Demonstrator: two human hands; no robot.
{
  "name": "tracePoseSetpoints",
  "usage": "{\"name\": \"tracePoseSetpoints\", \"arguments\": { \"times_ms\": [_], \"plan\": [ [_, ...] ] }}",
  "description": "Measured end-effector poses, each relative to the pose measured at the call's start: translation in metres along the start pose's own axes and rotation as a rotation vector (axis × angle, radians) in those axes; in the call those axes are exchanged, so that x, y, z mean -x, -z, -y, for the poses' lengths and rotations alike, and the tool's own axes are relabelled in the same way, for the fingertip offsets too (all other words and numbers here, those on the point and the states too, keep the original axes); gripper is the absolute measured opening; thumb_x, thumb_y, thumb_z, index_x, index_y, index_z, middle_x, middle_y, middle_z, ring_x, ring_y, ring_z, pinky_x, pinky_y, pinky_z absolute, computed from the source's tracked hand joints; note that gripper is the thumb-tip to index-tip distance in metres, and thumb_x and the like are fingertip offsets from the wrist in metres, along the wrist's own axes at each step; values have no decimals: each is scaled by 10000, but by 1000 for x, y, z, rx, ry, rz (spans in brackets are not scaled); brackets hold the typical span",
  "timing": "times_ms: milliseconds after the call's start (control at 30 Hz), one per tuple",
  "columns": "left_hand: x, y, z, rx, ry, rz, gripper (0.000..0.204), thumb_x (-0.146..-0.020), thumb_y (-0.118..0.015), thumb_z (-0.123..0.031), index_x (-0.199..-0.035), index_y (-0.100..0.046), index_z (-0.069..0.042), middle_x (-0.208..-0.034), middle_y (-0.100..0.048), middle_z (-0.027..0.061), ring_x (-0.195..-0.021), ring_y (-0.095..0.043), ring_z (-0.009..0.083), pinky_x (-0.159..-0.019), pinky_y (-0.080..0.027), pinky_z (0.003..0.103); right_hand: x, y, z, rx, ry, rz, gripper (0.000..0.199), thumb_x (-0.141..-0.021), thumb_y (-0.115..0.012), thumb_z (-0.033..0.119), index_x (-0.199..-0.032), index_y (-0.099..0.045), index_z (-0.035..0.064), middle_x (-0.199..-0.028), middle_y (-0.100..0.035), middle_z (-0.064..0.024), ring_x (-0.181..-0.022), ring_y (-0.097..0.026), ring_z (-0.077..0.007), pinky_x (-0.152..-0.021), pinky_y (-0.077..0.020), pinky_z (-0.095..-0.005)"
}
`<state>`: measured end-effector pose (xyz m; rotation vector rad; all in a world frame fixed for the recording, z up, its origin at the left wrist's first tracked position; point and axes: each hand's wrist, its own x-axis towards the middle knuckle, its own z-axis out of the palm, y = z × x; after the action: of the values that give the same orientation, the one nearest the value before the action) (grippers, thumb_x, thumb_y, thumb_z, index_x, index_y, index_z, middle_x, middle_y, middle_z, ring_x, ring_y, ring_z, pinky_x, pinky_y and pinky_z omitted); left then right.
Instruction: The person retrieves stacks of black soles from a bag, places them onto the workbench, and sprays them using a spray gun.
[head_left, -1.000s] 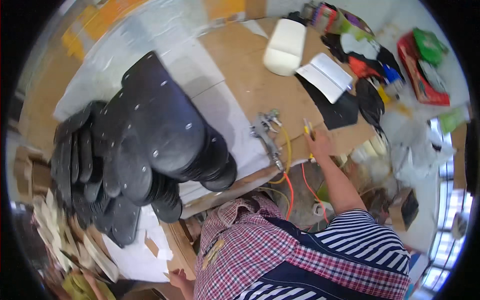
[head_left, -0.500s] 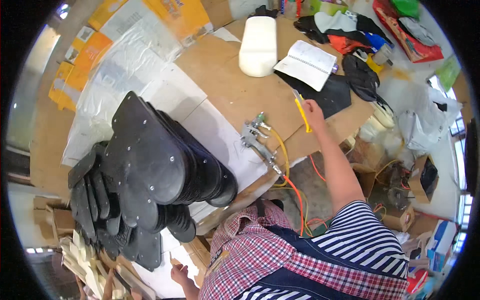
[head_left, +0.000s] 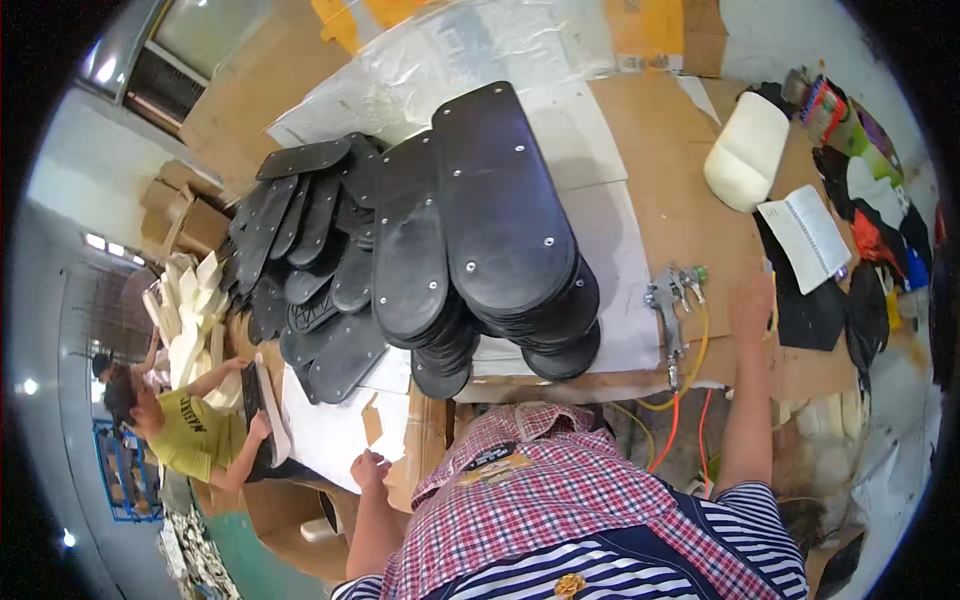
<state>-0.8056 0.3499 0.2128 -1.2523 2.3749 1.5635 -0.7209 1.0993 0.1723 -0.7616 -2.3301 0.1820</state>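
Note:
My right hand (head_left: 750, 303) is smeared by motion over the cardboard-covered table. A sliver of the yellow utility knife (head_left: 773, 312) shows along its right side; the blade is hardly visible. My left hand (head_left: 371, 468) is low by the table's near edge, fingers curled closed; whatever they hold, if anything, is hidden. Just above it a small brown cardboard scrap (head_left: 372, 420) lies on white paper. Left of my right hand rests a metal spray gun (head_left: 672, 318) with a yellow hose. Tall stacks of black rounded panels (head_left: 500, 200) with metal studs stand in the middle.
A cream foam block (head_left: 746, 150) and a spiral notebook (head_left: 806, 240) lie at the far right by black cloth and bags. More black panels (head_left: 340, 360) are heaped left. Beyond them a co-worker (head_left: 200, 430) handles a dark strip and a cream piece. An orange hose (head_left: 665, 440) hangs down.
The view has swung left, bringing the co-worker into sight. My right hand, earlier clearly gripping the yellow utility knife with its blade out, is now blurred. My left hand stays closed.

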Motion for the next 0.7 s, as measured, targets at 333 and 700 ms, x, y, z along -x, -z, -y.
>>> {"name": "tracePoseSetpoints", "arguments": {
  "times_ms": [333,700],
  "plan": [
    [1,-27,-12,-30,10,78,192,-808,-497,-149,-815,-571,28,-713,-602,116,-504,-596,190,-408,-399,251,46,18,147,-58,-36,396,684,-678,-706,215,-1277,-409,69,-1243,-421,-177,-1130,-417,-370,-929,-360,-435],
    [-61,-44,-23,72,-13,196,223,-820,-487,-148,-830,-559,63,-740,-605,155,-522,-601,227,-414,-437,259,18,118,153,-764,-274,315,567,-794,-637,98,-1292,-378,22,-1090,-565,-93,-973,-549,-172,-867,-432,-301]
  ]
}}
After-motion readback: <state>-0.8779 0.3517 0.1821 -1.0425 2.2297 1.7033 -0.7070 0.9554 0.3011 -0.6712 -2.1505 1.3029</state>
